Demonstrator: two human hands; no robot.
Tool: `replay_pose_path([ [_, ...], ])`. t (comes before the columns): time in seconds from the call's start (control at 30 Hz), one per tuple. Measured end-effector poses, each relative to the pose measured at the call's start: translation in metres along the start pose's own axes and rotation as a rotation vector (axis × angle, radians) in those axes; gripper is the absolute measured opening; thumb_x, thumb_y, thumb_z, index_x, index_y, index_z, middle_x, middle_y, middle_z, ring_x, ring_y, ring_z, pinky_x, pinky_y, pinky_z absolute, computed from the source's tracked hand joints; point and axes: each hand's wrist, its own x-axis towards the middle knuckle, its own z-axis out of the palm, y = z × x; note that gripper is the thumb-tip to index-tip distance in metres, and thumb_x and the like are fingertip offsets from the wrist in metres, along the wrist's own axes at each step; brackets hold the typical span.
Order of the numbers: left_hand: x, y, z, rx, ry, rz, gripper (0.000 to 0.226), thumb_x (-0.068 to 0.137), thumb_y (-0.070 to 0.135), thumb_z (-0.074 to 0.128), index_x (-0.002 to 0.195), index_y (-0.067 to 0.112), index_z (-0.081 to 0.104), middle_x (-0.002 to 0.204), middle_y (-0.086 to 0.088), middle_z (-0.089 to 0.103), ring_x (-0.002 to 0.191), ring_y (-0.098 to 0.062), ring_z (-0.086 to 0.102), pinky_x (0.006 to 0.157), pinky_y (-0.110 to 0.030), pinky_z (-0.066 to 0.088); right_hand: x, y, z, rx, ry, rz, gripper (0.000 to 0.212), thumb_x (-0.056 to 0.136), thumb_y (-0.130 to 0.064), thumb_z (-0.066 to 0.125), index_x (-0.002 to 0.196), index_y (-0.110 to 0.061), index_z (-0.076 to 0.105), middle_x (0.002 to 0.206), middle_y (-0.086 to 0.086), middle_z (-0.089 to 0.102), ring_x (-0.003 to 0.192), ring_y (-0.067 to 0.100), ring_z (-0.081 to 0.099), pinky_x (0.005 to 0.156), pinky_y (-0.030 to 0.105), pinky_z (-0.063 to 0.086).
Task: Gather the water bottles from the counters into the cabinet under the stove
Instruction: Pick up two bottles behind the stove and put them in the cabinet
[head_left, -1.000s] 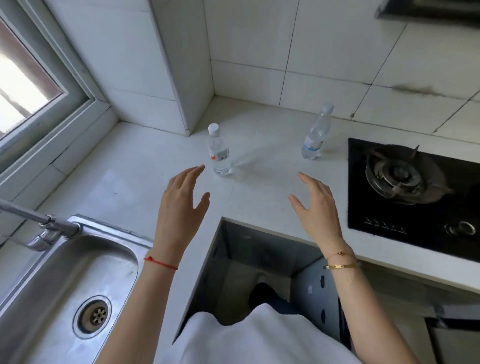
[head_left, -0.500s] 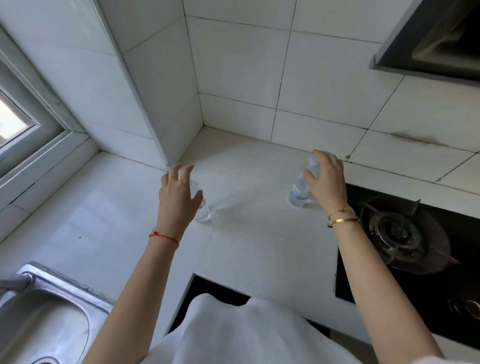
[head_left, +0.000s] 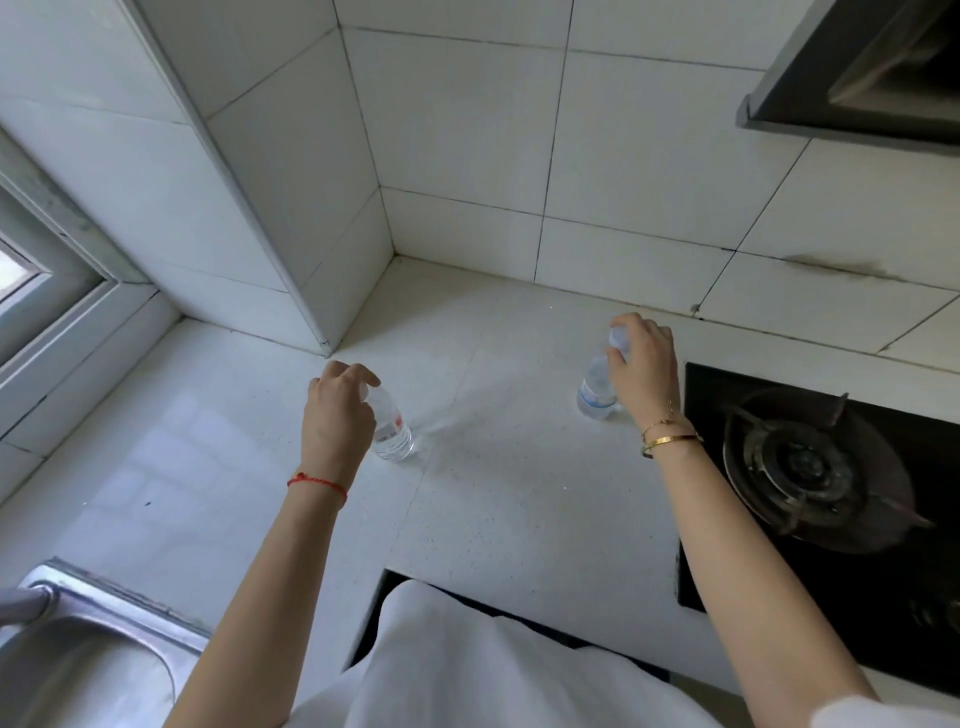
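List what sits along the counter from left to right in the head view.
Sink → left hand → red-labelled bottle → blue-labelled bottle → right hand → stove burner.

Both bottles, left (head_left: 390, 431) and right (head_left: 597, 387), previously only reached for, were gripped near their tops by the fingers (head_left: 621, 338).

Two small clear water bottles stand on the white counter — the red-labelled bottle (head_left: 390, 428) at about nine o'clock from the blue-labelled bottle (head_left: 595, 391), well apart, each leaning slightly, tops covered by hands.
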Motion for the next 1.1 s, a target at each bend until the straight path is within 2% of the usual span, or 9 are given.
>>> replay_pose_path([
  [0.13, -0.012, 0.002, -0.004, -0.036, -0.048, 0.073, 0.033, 0.075, -0.012, 0.06, 0.098, 0.01, 0.07, 0.106, -0.015, 0.06, 0.098, -0.034, 0.052, 0.073, -0.033, 0.045, -0.028, -0.005, -0.003, 0.078, 0.019, -0.049, 0.028, 0.088, -0.005, 0.06, 0.115, -0.013, 0.055, 0.106, 0.006, 0.058, 0.111, 0.025, 0.047, 0.081, 0.033, 0.048],
  [0.23, -0.031, 0.007, -0.009, -0.083, 0.0, 0.117, 0.03, 0.076, -0.008, 0.064, 0.099, 0.011, 0.069, 0.107, -0.013, 0.06, 0.096, -0.029, 0.05, 0.071, -0.031, 0.042, -0.051, -0.014, -0.014, 0.128, 0.054, -0.078, 0.03, 0.087, -0.008, 0.063, 0.116, -0.014, 0.056, 0.107, 0.004, 0.058, 0.106, 0.022, 0.05, 0.083, 0.032, 0.05],
  [0.33, -0.051, 0.016, -0.019, -0.144, 0.016, 0.153, 0.034, 0.074, -0.007, 0.066, 0.102, 0.013, 0.068, 0.105, -0.009, 0.061, 0.095, -0.029, 0.052, 0.072, -0.03, 0.044, -0.077, -0.029, -0.025, 0.154, 0.038, -0.083, 0.031, 0.087, -0.012, 0.065, 0.116, -0.016, 0.056, 0.104, 0.003, 0.058, 0.096, 0.017, 0.05, 0.077, 0.007, 0.04],
  [0.43, -0.077, 0.022, -0.03, -0.211, 0.003, 0.192, 0.038, 0.072, -0.006, 0.067, 0.105, 0.014, 0.065, 0.103, -0.006, 0.063, 0.088, -0.029, 0.056, 0.068, -0.025, 0.044, -0.113, -0.046, -0.036, 0.208, 0.059, -0.051, 0.033, 0.083, -0.013, 0.069, 0.115, -0.015, 0.058, 0.096, -0.003, 0.055, 0.085, 0.017, 0.053, 0.07, -0.003, 0.033],
  [0.57, -0.121, 0.019, -0.044, -0.253, -0.025, 0.256, 0.036, 0.073, -0.003, 0.071, 0.105, 0.014, 0.066, 0.1, -0.004, 0.065, 0.079, -0.024, 0.059, 0.063, -0.018, 0.043, -0.175, -0.062, -0.046, 0.198, 0.095, -0.024, 0.036, 0.08, -0.014, 0.074, 0.112, -0.017, 0.059, 0.098, 0.005, 0.063, 0.075, 0.012, 0.053, 0.069, -0.003, 0.033],
  [0.83, -0.215, 0.002, -0.063, -0.295, -0.177, 0.436, 0.035, 0.068, 0.001, 0.072, 0.099, 0.017, 0.068, 0.096, 0.002, 0.067, 0.08, -0.022, 0.06, 0.065, -0.016, 0.04, -0.326, -0.082, -0.069, 0.181, 0.205, 0.119, 0.036, 0.078, -0.013, 0.076, 0.111, -0.017, 0.062, 0.1, 0.003, 0.063, 0.078, 0.008, 0.053, 0.074, -0.003, 0.034],
  [0.93, -0.251, -0.002, -0.068, -0.303, -0.25, 0.509, 0.036, 0.065, 0.001, 0.072, 0.097, 0.017, 0.069, 0.093, 0.001, 0.068, 0.077, -0.023, 0.061, 0.064, -0.022, 0.046, -0.385, -0.084, -0.082, 0.153, 0.247, 0.19, 0.034, 0.078, -0.014, 0.076, 0.108, -0.019, 0.062, 0.099, 0.002, 0.063, 0.078, 0.008, 0.054, 0.073, 0.001, 0.037],
  [1.03, -0.287, -0.001, -0.072, -0.322, -0.316, 0.582, 0.036, 0.065, 0.002, 0.072, 0.097, 0.018, 0.069, 0.092, 0.002, 0.068, 0.076, -0.023, 0.061, 0.066, -0.032, 0.052, -0.441, -0.085, -0.097, 0.135, 0.301, 0.259, 0.033, 0.077, -0.014, 0.076, 0.107, -0.019, 0.063, 0.097, 0.002, 0.063, 0.08, 0.014, 0.059, 0.073, 0.016, 0.047],
  [1.1, -0.31, 0.003, -0.071, -0.326, -0.356, 0.643, 0.036, 0.065, 0.003, 0.072, 0.097, 0.018, 0.07, 0.091, 0.002, 0.068, 0.075, -0.024, 0.063, 0.068, -0.037, 0.054, -0.476, -0.083, -0.11, 0.135, 0.334, 0.295, 0.032, 0.076, -0.013, 0.077, 0.105, -0.018, 0.064, 0.096, 0.0, 0.063, 0.081, 0.015, 0.06, 0.071, 0.019, 0.049],
])
